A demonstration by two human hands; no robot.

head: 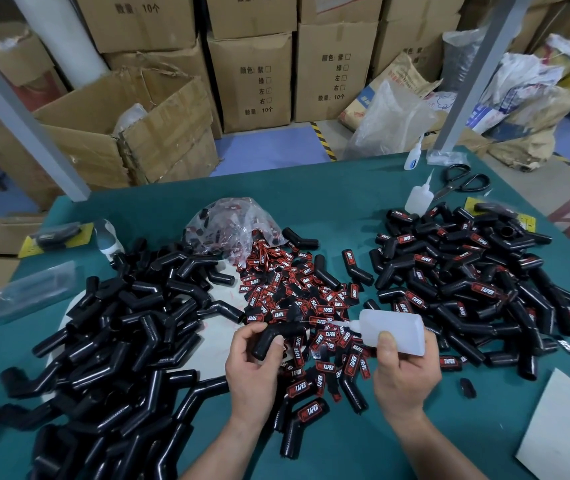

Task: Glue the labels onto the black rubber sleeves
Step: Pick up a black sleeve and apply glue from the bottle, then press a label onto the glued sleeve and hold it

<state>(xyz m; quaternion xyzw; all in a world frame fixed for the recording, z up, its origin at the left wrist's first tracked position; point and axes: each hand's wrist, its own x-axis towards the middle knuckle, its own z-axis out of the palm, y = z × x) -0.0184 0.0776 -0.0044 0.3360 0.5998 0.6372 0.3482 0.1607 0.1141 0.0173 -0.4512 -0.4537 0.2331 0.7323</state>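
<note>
My left hand (254,365) grips a bent black rubber sleeve (278,337) above the green table. My right hand (405,372) holds a white squeeze glue bottle (394,330) on its side, its nozzle tip pointing left at the sleeve's upper end. A heap of red and black "TAPER" labels (297,296) lies in the middle, spilling from a clear plastic bag (231,226). Bare black sleeves (117,334) are piled on the left. Sleeves that carry labels (467,275) are piled on the right.
Two more glue bottles (417,199) and black scissors (463,181) lie at the table's far right. White paper (567,431) sits at the near right corner. Bagged sleeves (37,289) lie at the left edge. Cardboard boxes (252,81) and sacks stand behind the table (328,188).
</note>
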